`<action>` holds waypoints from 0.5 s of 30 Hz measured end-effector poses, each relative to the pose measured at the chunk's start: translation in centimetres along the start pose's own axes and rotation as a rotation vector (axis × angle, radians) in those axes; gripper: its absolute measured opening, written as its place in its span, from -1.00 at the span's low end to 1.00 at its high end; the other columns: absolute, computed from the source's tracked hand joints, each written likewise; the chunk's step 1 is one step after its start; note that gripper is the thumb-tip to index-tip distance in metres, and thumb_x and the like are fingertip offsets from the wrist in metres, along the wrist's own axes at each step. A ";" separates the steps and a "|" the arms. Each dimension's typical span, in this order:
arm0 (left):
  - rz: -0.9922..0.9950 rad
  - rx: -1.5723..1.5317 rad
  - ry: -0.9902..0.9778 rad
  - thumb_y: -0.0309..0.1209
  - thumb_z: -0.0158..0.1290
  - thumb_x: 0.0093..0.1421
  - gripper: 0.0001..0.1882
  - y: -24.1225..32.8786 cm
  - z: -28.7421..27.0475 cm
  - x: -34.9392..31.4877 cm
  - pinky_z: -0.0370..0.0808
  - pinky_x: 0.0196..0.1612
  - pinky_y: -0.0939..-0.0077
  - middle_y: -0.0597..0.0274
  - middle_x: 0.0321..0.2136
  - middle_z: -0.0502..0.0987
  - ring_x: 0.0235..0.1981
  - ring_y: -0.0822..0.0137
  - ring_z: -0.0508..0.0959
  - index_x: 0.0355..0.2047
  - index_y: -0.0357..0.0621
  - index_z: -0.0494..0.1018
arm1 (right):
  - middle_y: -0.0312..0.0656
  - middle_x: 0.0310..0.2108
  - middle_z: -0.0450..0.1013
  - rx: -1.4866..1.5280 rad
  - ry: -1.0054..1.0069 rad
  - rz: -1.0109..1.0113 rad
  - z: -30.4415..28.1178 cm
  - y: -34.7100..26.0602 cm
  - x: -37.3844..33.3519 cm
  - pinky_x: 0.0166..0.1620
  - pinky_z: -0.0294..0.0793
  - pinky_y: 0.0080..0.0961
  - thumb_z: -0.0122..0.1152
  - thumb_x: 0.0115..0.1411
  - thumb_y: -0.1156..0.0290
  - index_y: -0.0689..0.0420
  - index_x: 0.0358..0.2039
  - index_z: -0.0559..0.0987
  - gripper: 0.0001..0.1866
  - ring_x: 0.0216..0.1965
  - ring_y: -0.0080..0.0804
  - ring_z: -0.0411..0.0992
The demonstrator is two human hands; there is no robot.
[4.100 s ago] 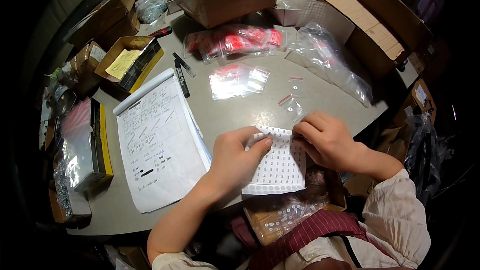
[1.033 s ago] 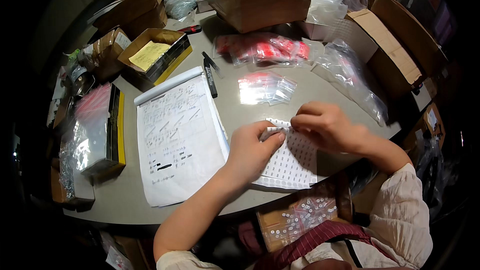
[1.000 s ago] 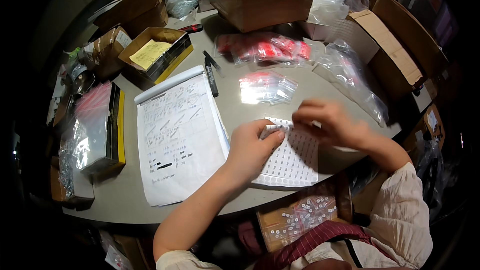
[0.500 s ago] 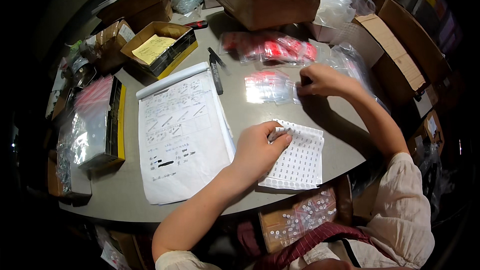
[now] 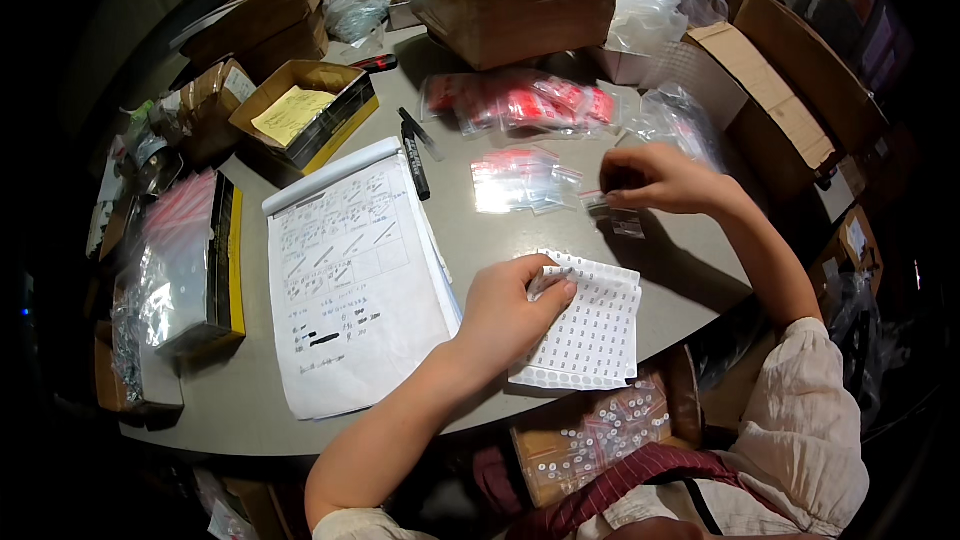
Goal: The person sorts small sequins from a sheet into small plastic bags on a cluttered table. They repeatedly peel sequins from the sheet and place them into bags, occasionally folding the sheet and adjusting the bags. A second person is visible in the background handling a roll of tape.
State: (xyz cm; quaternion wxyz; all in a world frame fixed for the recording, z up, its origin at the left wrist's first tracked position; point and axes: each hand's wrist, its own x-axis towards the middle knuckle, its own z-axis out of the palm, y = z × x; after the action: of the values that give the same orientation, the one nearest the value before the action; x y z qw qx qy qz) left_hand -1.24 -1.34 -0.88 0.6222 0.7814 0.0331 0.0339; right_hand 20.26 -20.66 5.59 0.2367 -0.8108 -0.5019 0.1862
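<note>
My left hand (image 5: 508,308) is closed on a sheet of small round printed stickers (image 5: 596,332), its thumb pressing the folded upper edge near the table's front. Farther right, my right hand (image 5: 665,178) pinches a small clear zip bag (image 5: 627,224) at its top edge, just above the tabletop. My curled fingers partly hide the bag. Left of it lies a fanned stack of small clear zip bags (image 5: 518,182) with red along their tops. Behind the stack are bundles of red-edged plastic bags (image 5: 525,105).
A notepad (image 5: 350,290) with handwriting and black marker pens (image 5: 414,165) lie left. Small boxes, one with a yellow paper (image 5: 293,114), stand farther left. A large cardboard box (image 5: 510,10) stands at the back. Below the table edge, a box (image 5: 550,455) holds bags with white round labels.
My right hand has drawn a small zip bag rightward, away from the stack, and it now hangs below my fingers. The left hand keeps its hold on the sticker sheet. The view has shifted slightly.
</note>
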 end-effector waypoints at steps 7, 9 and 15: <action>-0.022 -0.050 -0.070 -0.31 0.17 0.29 -0.69 -0.1 0.0 0.0 0.55 -0.25 0.38 0.02 -0.39 0.68 -0.37 0.31 0.66 -0.13 -0.36 0.59 | 0.11 -0.38 0.47 -0.234 0.080 -0.094 3.8 0.5 0.9 -0.21 0.42 -0.07 0.28 0.11 0.47 0.27 -0.24 0.38 -0.71 -0.28 0.14 0.47; 0.002 -0.111 -0.067 -0.31 0.15 0.30 -0.69 -0.4 0.3 0.0 0.55 -0.24 0.38 0.02 -0.38 0.68 -0.36 0.33 0.66 -0.12 -0.36 0.59 | 0.12 -0.36 0.48 -0.382 0.186 -0.165 4.6 0.6 0.7 -0.22 0.42 -0.03 0.26 0.13 0.52 0.24 -0.24 0.36 -0.73 -0.25 0.18 0.47; -0.088 -0.077 -0.172 -0.38 0.09 0.36 -0.66 -0.1 -0.3 0.1 0.56 -0.11 0.50 0.18 -0.20 0.66 -0.22 0.47 0.60 0.03 -0.38 0.54 | 0.04 -0.29 0.49 -0.372 0.196 -0.018 3.5 -1.8 -0.8 -0.25 0.47 -0.17 0.33 0.22 0.41 0.20 -0.19 0.44 -0.74 -0.26 0.02 0.50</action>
State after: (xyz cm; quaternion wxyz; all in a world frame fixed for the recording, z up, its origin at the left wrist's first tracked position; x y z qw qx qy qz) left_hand -1.16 -1.00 -0.95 0.6531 0.7548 0.0123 -0.0593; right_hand 16.77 -20.04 3.83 0.1320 -0.8503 -0.5095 0.0085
